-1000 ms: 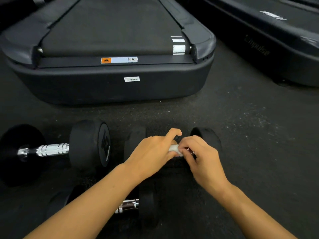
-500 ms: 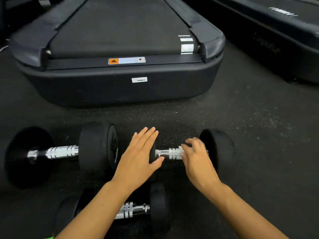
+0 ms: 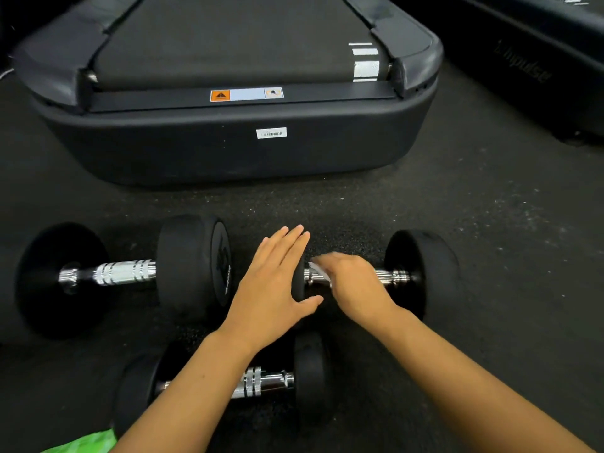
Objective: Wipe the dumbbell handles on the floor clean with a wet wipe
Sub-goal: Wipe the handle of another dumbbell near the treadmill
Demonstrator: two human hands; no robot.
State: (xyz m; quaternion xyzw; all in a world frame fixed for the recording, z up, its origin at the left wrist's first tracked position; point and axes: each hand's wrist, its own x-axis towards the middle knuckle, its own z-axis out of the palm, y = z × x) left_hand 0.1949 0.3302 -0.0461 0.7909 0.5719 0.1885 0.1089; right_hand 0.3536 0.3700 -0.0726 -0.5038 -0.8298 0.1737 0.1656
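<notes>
Item one, right-hand dumbbell [image 3: 421, 276]: lying on the black rubber floor [image 3: 490, 256] in front of the treadmill [image 3: 228, 148], its chrome handle [image 3: 389, 276] running left to right between two black round heads. The left hand [image 3: 273, 289] is resting flat on the near-left head of this dumbbell, fingers [image 3: 287, 243] extended and lying side by side, thumb set apart and curling under the head's edge, gripping nothing. The right hand [image 3: 354, 286] is lying over the handle, blurred, fingers curled down onto the bar and pressing a white wet wipe [image 3: 318, 271] against it; only a small corner of the wipe is showing at the left of the knuckles. Item two, left-hand dumbbell [image 3: 130, 273]: lying in line with the first, well left of the hands, its ridged chrome handle fully showing, its right head sitting just beside the left hand. Item three, near dumbbell [image 3: 277, 380]: lying closer to the person, partly covered by the left forearm, its handle showing to the right of the arm. Item four, green plastic object [image 3: 85, 444]: showing at the bottom edge, kind not determinable. Item five, second dark machine [image 3: 539, 60]: standing at upper right, faint lettering on its side.
</notes>
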